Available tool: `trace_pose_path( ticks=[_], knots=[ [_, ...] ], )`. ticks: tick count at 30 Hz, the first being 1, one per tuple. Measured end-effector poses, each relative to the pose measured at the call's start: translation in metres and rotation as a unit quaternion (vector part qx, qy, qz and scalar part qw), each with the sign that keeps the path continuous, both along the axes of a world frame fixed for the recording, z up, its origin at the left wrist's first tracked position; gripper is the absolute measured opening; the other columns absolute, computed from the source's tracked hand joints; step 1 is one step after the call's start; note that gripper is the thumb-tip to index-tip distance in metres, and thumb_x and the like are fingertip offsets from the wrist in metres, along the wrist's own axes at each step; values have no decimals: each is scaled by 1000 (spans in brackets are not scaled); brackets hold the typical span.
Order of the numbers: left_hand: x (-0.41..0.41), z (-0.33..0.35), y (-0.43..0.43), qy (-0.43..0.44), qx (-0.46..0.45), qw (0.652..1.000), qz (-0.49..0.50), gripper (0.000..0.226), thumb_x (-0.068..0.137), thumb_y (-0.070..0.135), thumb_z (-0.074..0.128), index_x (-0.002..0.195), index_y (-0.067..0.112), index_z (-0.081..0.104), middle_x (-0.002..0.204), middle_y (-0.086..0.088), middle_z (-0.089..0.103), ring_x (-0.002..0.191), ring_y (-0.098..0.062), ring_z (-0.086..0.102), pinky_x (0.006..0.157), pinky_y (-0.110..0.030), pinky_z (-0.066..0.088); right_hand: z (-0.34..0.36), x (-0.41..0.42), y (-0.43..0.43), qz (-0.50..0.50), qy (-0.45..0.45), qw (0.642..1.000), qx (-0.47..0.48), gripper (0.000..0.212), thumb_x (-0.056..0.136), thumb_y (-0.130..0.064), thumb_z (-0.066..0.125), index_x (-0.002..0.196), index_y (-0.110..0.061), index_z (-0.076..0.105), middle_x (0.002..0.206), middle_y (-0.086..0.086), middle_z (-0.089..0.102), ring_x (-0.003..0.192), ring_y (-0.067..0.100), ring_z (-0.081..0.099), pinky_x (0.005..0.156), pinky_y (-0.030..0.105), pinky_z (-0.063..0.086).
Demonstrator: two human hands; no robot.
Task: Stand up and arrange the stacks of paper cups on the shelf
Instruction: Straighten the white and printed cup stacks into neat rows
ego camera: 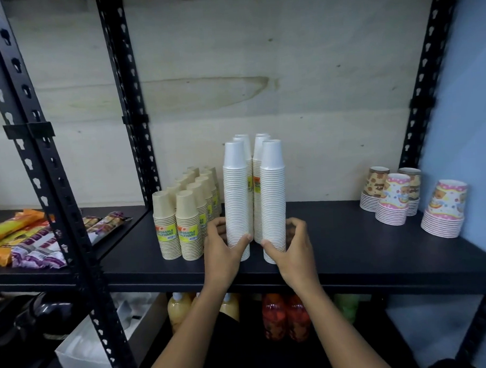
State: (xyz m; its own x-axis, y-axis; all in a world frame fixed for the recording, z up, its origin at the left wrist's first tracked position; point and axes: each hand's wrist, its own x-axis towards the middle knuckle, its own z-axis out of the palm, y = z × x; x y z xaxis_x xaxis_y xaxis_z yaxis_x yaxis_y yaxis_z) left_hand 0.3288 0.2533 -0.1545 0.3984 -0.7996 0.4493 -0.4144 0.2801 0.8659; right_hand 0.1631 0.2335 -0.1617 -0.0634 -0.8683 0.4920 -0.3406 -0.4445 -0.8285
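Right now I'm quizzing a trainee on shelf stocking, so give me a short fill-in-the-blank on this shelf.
1. Each hand, left hand and right hand, grips a tall ____ stack of cups.
2. The short beige stacks stand to the ____ of them.
3. The patterned cups sit rim-____ on the shelf.

Answers: white; left; down
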Motion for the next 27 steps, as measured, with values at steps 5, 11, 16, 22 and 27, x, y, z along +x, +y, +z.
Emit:
trace_pose_path(
  ticks=[5, 11, 16, 22, 27],
  knots=[
    [-3, -7, -10, -32, 3, 998, 52, 74, 68, 55, 85, 110, 28, 29, 110, 3, 50, 106, -23, 56, 84, -41, 53, 2, 15, 1, -89, 37, 995, 22, 85, 64, -69, 80, 124, -32, 33, 124, -7, 46, 110, 16, 54, 71, 44, 58],
    [15, -9, -5, -12, 39, 997, -67, 66, 87, 19, 71, 138, 33, 30, 123, 29, 48, 101, 19, 56, 91, -38, 55, 5, -11, 0, 102, -34, 989, 101, 82, 85, -34, 75, 149, -40, 24, 138, -18, 44, 121, -3, 50, 101, 33, 51],
    [27, -12, -2, 0, 58, 994, -96, 65, 88, 13, 68, 144, 34, 40, 119, 13, 67, 107, 3, 64, 92, -27, 54, 6, -18, -1, 141, -3, 981, 135, 71, 94, -13, 61, 148, -45, 29, 139, -20, 52, 116, -7, 54, 88, 14, 44],
    [24, -14, -3, -30, 40, 996, -74, 70, 82, 24, 81, 141, 31, 45, 115, 11, 63, 104, -3, 63, 80, -22, 56, 2, -5, 0, 66, -8, 992, 103, 70, 84, -14, 74, 135, -42, 37, 130, -14, 54, 113, -1, 57, 86, 20, 53],
    [15, -14, -10, -68, 41, 997, 4, 77, 71, 43, 85, 137, 26, 50, 115, 7, 55, 98, -5, 62, 86, -35, 58, 2, 9, 1, -18, 70, 995, 71, 68, 75, -43, 81, 126, -44, 36, 118, -20, 47, 99, -1, 58, 77, 39, 58]
  ],
)
